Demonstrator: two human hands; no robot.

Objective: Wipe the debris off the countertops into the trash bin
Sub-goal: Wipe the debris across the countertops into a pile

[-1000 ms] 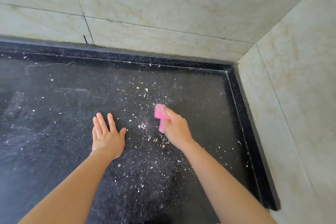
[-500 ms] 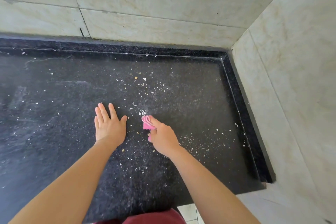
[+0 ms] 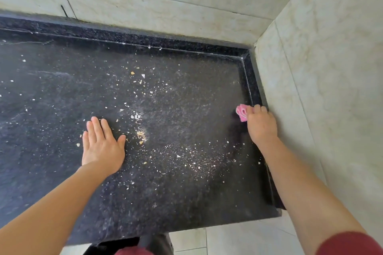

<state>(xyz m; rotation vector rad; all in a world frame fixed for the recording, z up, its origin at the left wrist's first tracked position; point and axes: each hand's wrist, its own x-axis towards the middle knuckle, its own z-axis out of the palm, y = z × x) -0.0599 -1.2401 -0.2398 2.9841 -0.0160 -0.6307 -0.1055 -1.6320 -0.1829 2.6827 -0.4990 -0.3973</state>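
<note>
A black speckled countertop fills the view, strewn with white and tan crumbs. A denser scatter of fine debris lies toward the front right. My left hand rests flat on the counter, fingers spread, holding nothing. My right hand is closed on a small pink cloth, pressed against the counter's right raised edge. A dark object under the front edge is only partly visible; I cannot tell what it is.
Pale marble-look wall tiles rise behind the counter, and a side wall stands at the right. A raised black lip runs along the back and right. Light floor tiles show below the front edge.
My right hand has carried the pink cloth from the middle of the counter, next to my left hand, over to the right edge. My left hand stays flat in place.
</note>
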